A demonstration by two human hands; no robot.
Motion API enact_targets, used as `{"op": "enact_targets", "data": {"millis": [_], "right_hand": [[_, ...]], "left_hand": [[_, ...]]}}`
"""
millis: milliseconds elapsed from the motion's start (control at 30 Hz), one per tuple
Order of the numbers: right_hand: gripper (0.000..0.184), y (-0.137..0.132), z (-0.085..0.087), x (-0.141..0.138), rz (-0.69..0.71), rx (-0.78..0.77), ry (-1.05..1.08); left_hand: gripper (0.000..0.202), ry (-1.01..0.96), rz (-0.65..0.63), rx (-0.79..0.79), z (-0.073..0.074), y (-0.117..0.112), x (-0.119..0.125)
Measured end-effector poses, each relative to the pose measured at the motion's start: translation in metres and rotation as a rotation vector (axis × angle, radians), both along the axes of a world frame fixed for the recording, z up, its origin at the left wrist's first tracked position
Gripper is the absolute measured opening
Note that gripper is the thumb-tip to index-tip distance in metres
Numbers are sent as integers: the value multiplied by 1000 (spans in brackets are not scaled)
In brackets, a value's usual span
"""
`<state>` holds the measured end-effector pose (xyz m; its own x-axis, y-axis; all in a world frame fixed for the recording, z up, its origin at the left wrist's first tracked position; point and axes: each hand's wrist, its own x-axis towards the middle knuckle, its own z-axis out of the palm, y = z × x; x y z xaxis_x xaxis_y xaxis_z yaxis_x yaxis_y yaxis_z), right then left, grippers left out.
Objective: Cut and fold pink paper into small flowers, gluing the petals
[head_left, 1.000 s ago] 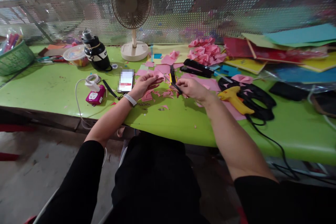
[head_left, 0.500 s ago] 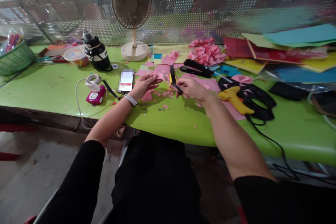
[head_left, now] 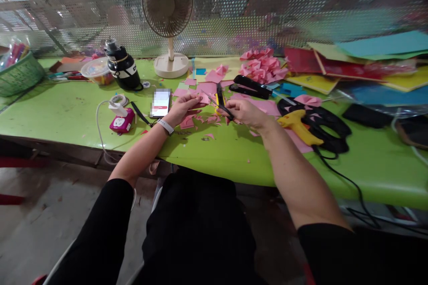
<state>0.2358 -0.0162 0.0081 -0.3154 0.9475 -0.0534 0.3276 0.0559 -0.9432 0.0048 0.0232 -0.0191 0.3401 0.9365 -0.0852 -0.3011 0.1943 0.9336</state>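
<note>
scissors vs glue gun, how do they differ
The scissors are in the right hand; the glue gun is not held. The scissors have dark handles; the glue gun is yellow. The glue gun has a cord; the scissors have none. Both are hand tools.

Right of the cream fan, paper is coloured pink and scissor handles black. Left of it, a black bottle is banded white.
</note>
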Motion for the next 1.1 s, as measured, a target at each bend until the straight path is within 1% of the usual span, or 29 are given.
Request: {"op": "enact_targets", "data": {"millis": [133, 367, 600, 867, 1100], "right_hand": [[55, 0, 0, 0, -1, -9, 3], [51, 0, 2, 1, 18, -31, 5], [54, -1, 2, -1, 5, -39, 14], [52, -1, 3, 1, 34, -56, 9], [50, -1, 2, 2, 41, -27, 8]], "left_hand": [[15, 16, 8, -2, 1, 0, 0], [15, 35, -61, 22, 4, -2, -1], [12, 41, -5, -5, 3, -1, -1], [11, 59, -42, 23, 5, -1, -2], [17, 66, -42, 24, 4, 0, -3]]}}
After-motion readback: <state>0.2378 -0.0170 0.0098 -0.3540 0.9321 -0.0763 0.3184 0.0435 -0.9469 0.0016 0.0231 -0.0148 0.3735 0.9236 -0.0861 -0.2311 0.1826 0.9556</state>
